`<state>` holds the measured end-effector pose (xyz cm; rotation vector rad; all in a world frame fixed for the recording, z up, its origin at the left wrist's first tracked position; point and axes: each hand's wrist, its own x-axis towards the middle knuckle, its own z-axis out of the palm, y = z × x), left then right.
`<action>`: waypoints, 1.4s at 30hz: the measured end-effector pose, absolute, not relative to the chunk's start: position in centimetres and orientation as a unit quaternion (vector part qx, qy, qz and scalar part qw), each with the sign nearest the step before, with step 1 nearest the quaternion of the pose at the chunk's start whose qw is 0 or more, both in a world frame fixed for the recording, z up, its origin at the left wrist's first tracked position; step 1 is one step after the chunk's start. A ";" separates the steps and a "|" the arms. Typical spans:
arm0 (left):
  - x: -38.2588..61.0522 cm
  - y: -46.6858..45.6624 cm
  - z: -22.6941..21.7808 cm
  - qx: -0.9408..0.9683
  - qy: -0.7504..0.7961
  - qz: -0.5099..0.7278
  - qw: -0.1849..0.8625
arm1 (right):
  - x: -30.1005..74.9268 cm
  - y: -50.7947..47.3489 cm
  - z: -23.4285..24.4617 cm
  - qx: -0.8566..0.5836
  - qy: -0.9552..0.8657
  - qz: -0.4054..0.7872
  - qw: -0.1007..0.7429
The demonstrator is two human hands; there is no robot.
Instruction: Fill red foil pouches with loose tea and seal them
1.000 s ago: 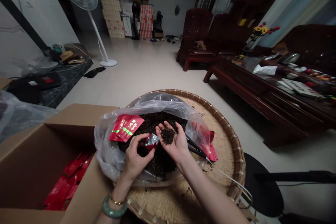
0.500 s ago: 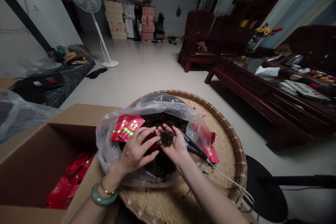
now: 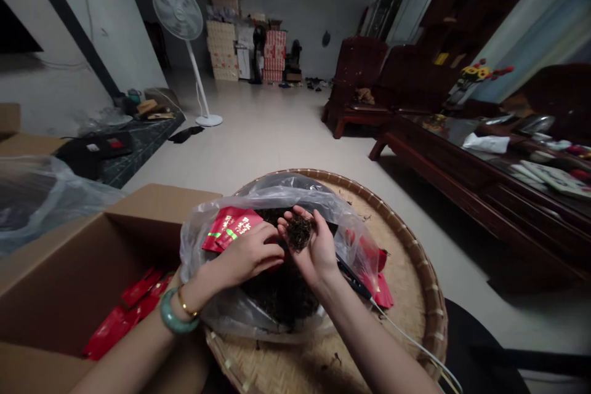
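My right hand [image 3: 310, 245] is cupped palm up and holds a small heap of dark loose tea leaves [image 3: 299, 231]. Right beside it, my left hand [image 3: 247, 253] is closed with fingers curled over a small red pouch, which is mostly hidden under the fingers. Both hands hover over a clear plastic bag [image 3: 272, 197] filled with dark tea. Flat red pouches with green stripes [image 3: 229, 228] lie on the bag's left rim. The bag sits on a round woven bamboo tray [image 3: 406, 252].
An open cardboard box [image 3: 69, 271] at my left holds several red pouches [image 3: 124, 314]. More red pouches [image 3: 381, 286] and a black tool with a white cable [image 3: 401, 332] lie on the tray's right. A dark wooden table [image 3: 484, 178] stands right, a floor fan [image 3: 184, 24] far back.
My left hand has moved right and closed over the red pouch next to my right palm. The view has tilted and shifted slightly. The right hand still cups the tea.
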<state>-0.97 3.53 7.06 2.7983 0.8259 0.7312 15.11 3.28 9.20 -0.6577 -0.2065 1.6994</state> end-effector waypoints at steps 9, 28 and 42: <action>-1.4 3.6 6.1 0.904 0.262 0.327 0.080 | 13.6 3.4 8.5 -0.294 -0.151 0.697 0.636; -1.7 3.4 6.3 0.901 0.264 0.343 0.016 | 14.5 3.1 7.0 -0.373 -0.397 0.582 0.604; -2.2 3.6 5.1 0.894 0.266 0.361 0.000 | 16.6 3.2 6.8 -0.398 -0.619 0.482 0.476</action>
